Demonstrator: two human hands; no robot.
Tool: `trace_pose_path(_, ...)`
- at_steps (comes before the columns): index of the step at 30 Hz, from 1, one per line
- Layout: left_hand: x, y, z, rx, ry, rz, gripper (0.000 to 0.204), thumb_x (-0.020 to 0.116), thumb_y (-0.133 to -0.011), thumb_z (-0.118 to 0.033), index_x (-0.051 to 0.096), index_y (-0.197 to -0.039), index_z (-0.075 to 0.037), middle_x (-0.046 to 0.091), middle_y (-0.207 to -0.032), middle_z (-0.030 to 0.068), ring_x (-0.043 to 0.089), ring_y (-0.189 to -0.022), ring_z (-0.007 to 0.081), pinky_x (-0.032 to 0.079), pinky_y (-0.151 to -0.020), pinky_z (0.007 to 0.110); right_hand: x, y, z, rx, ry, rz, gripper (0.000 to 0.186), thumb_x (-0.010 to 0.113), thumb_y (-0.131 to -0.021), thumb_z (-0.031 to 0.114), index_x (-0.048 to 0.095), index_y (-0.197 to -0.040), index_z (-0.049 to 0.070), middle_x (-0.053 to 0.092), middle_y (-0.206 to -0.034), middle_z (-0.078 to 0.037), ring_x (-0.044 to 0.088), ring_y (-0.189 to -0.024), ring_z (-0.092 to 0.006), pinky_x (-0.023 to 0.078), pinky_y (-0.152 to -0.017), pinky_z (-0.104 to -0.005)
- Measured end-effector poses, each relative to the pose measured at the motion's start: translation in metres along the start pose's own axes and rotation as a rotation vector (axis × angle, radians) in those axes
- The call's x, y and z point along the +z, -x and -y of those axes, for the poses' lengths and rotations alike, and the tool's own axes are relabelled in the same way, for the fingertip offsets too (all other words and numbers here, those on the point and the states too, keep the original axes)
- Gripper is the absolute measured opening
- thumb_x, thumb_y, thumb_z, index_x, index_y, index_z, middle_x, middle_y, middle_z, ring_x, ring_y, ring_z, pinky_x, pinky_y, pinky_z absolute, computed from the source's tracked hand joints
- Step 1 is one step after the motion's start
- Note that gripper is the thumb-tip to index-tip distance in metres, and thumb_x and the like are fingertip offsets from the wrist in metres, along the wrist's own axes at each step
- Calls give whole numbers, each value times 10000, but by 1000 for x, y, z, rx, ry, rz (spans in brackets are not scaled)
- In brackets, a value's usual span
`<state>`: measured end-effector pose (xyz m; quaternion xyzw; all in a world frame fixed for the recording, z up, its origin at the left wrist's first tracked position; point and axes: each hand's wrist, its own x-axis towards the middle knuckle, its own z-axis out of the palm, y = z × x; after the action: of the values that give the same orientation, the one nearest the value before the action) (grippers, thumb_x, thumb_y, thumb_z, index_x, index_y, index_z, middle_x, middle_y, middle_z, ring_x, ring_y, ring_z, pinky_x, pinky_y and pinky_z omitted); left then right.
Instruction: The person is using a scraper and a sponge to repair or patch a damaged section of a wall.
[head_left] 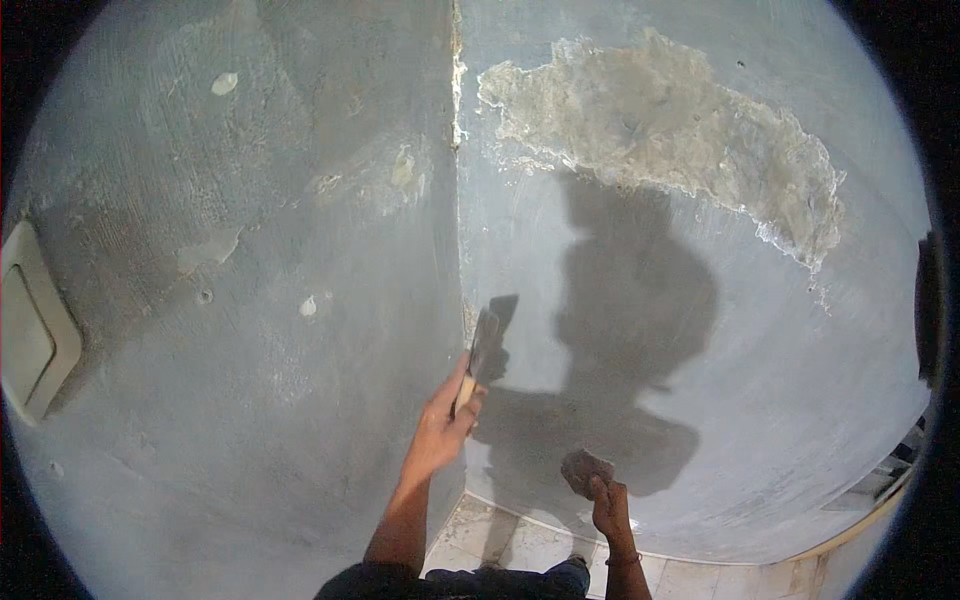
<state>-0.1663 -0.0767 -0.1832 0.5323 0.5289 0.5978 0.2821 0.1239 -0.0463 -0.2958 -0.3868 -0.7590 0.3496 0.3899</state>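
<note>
In the corner where two grey walls meet, my left hand [446, 425] is closed round the pale handle of a putty knife [486, 342]. Its blade points up along the corner and lies close to the right-hand wall; whether it touches, I cannot tell. Lower and to the right, my right hand [611, 508] grips a dark brownish, flat piece with an uneven edge [586, 473], of a kind I cannot make out. Above both hands, a large rough patch of bare plaster [650, 120] with flaking edges crosses the right-hand wall [790, 400].
A pale switch plate [38, 325] sits on the left wall [250, 400], which has several small chipped spots. Chipped white edges run down the upper corner seam [457, 90]. My shadow falls on the right wall. Light floor tiles [465, 530] show below.
</note>
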Motion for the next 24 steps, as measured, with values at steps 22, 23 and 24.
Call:
trace_pose_path(22, 7, -180, -148, 410, -758, -703, 240, 394, -953, -208, 414, -1019, 22, 597, -823, 310, 592, -787, 487, 459, -646, 528, 12, 17, -36, 268, -357, -115, 437, 452, -949, 344, 595, -1061, -53, 653, -943, -108, 562, -897, -173, 447, -813, -324)
trace_pose_path(23, 14, -170, -128, 293, -761, -667, 226, 406, -948, -191, 411, -1018, 24, 594, -810, 308, 595, -768, 484, 463, -644, 522, 10, 16, -40, 296, -385, -119, 443, 462, -946, 350, 598, -1057, -57, 653, -945, -106, 563, -898, -174, 448, -811, -324)
trace_pose_path(24, 19, -158, -101, 267, -686, -636, 213, 418, -940, -169, 410, -1017, 29, 593, -799, 299, 591, -756, 489, 463, -636, 519, 8, 18, -42, 327, -414, -117, 451, 472, -943, 356, 600, -1054, -61, 653, -947, -104, 565, -899, -175, 449, -808, -325)
